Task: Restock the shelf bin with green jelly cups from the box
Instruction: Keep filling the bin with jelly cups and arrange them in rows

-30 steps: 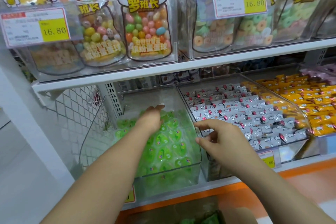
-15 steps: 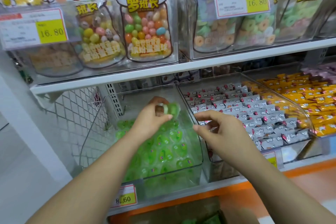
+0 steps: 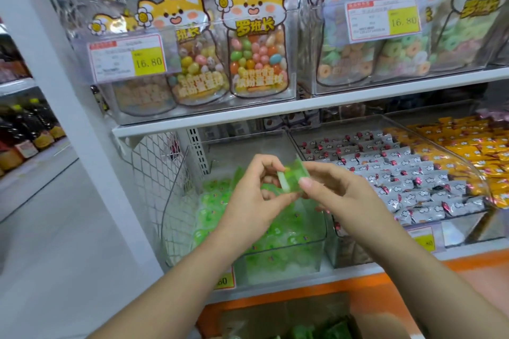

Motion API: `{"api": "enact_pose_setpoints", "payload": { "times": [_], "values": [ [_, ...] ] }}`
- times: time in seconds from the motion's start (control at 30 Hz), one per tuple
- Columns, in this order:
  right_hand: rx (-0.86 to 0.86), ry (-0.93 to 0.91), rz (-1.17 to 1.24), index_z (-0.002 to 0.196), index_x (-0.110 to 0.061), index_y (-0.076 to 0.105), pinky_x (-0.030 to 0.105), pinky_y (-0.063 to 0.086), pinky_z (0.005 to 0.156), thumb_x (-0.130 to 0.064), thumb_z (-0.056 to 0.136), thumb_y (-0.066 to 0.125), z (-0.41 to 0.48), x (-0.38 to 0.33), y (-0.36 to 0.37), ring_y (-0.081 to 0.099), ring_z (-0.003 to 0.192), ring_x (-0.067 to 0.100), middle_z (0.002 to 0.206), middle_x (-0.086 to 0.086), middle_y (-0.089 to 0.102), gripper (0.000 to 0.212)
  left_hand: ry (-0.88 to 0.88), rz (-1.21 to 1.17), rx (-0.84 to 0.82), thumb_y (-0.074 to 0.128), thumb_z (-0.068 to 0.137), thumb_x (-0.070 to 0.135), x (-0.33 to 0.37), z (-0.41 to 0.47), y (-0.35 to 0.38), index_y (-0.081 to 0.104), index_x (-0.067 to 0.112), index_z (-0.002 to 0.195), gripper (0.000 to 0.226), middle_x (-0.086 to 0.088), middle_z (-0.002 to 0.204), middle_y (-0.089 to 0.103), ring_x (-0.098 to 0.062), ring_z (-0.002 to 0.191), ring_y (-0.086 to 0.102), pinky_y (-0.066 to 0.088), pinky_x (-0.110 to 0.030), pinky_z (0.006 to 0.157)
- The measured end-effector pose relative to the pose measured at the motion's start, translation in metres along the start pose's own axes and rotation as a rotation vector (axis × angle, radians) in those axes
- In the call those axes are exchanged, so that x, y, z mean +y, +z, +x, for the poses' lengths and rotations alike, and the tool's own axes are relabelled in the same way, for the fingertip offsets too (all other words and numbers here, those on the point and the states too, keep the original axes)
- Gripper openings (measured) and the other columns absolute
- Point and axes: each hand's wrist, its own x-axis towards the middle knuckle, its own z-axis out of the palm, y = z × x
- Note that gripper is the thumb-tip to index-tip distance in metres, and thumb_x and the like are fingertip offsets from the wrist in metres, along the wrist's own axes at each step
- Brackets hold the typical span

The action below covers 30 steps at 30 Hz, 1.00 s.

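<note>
1. Left hand (image 3: 256, 192): thumb and fingers curl in and pinch the left side of one green jelly cup (image 3: 293, 177).
2. Right hand (image 3: 341, 197): thumb and forefinger pinch the same cup's right edge.
3. The cup is held in the air between both hands, above the clear shelf bin (image 3: 278, 264).
4. The bin sits at the left end of the lower shelf, partly filled with a pile of green cups (image 3: 212, 201). A price tag (image 3: 225, 281) hangs at its front lower left.
5. Box (image 3: 275, 314): at the bottom edge of view, below the shelf. Green contents, blurred.
6. Just right of the bin are silver-wrapped sweets (image 3: 407, 173), with orange packets (image 3: 479, 151) beyond.
</note>
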Motion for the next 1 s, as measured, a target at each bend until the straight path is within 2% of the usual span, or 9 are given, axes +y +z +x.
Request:
{"api": "enact_pose_setpoints", "payload": {
  "times": [0.1, 0.2, 0.3, 0.4, 0.53, 0.6, 0.7, 0.83, 1.0],
  "values": [
    [-0.007, -0.011, 0.052, 0.11, -0.023, 0.063, 0.016, 0.051, 0.063, -0.031, 0.066, 0.072, -0.001, -0.004, -0.001, 0.068, 0.08, 0.02, 0.106, -0.008, 0.067, 0.045, -0.008, 0.04, -0.025, 0.071, 0.078, 0.001, 0.001, -0.001, -0.001, 0.045, 0.029, 0.09, 0.04, 0.018, 0.082, 0.053, -0.009, 0.068, 0.047, 0.041, -0.026, 0.058],
    [0.046, -0.08, -0.06, 0.105, -0.031, 0.06, 0.014, 0.049, 0.061, -0.012, 0.068, 0.08, -0.001, -0.002, -0.001, 0.058, 0.062, 0.003, 0.089, -0.012, 0.063, 0.046, -0.055, 0.137, -0.127, 0.062, 0.082, -0.007, 0.003, 0.002, -0.007, 0.047, 0.027, 0.09, 0.038, 0.011, 0.102, 0.055, -0.01, 0.085, 0.056, 0.047, -0.025, 0.068],
    [0.106, -0.264, -0.434, 0.104, -0.042, 0.052, 0.011, 0.046, 0.069, -0.017, 0.064, 0.083, 0.002, 0.003, -0.002, 0.054, 0.073, -0.001, 0.105, -0.019, 0.054, 0.057, -0.253, -0.059, -0.092, 0.051, 0.089, -0.009, 0.011, 0.004, -0.015, 0.055, 0.02, 0.093, 0.029, -0.001, 0.116, 0.059, -0.012, 0.087, 0.066, 0.055, -0.023, 0.07],
    [0.065, -0.356, -0.568, 0.115, -0.033, 0.053, 0.003, 0.038, 0.078, -0.022, 0.063, 0.084, 0.004, 0.008, 0.002, 0.048, 0.087, -0.015, 0.108, -0.027, 0.046, 0.062, -0.43, -0.207, -0.074, 0.058, 0.09, 0.015, 0.016, -0.001, -0.014, 0.056, 0.016, 0.105, 0.016, -0.005, 0.106, 0.064, -0.014, 0.077, 0.068, 0.057, -0.026, 0.066],
    [-0.021, -0.405, -0.624, 0.126, -0.025, 0.053, 0.001, 0.034, 0.087, -0.025, 0.065, 0.083, 0.008, 0.01, 0.008, 0.042, 0.094, -0.022, 0.118, -0.022, 0.047, 0.068, -0.485, -0.257, 0.046, 0.064, 0.086, 0.01, 0.009, 0.0, -0.008, 0.054, 0.012, 0.106, 0.022, -0.006, 0.084, 0.067, -0.01, 0.061, 0.065, 0.057, -0.023, 0.062],
    [0.002, -0.369, -0.588, 0.13, -0.027, 0.05, 0.006, 0.034, 0.095, -0.03, 0.066, 0.082, 0.013, 0.008, 0.006, 0.044, 0.103, -0.017, 0.126, -0.019, 0.046, 0.072, -0.556, -0.374, 0.133, 0.062, 0.087, 0.008, 0.002, 0.008, -0.01, 0.054, 0.011, 0.105, 0.02, -0.004, 0.076, 0.071, -0.012, 0.059, 0.067, 0.058, -0.023, 0.061],
    [0.122, -0.213, -0.632, 0.129, -0.022, 0.054, 0.018, 0.034, 0.1, -0.032, 0.073, 0.076, 0.024, 0.011, -0.007, 0.05, 0.117, 0.007, 0.133, -0.008, 0.051, 0.061, -0.636, -0.465, 0.272, 0.06, 0.089, 0.007, -0.019, 0.029, -0.019, 0.05, 0.011, 0.105, 0.019, -0.006, 0.079, 0.071, -0.012, 0.056, 0.068, 0.057, -0.022, 0.059],
    [0.15, -0.046, -0.637, 0.114, -0.016, 0.067, 0.022, 0.044, 0.085, -0.016, 0.081, 0.07, 0.035, 0.023, -0.013, 0.062, 0.086, 0.014, 0.108, 0.0, 0.069, 0.033, -0.719, -0.407, 0.381, 0.056, 0.091, 0.0, -0.051, 0.065, -0.022, 0.045, 0.004, 0.12, 0.031, -0.018, 0.098, 0.062, -0.016, 0.063, 0.065, 0.055, -0.021, 0.056],
    [0.156, -0.008, -0.571, 0.108, -0.019, 0.07, 0.019, 0.044, 0.081, -0.01, 0.081, 0.069, 0.041, 0.03, -0.015, 0.059, 0.08, 0.007, 0.091, -0.005, 0.068, 0.029, -0.747, -0.336, 0.376, 0.05, 0.092, -0.007, -0.082, 0.106, 0.001, 0.047, 0.0, 0.123, 0.032, -0.017, 0.099, 0.056, -0.015, 0.057, 0.057, 0.053, -0.028, 0.072]
  ]
}}
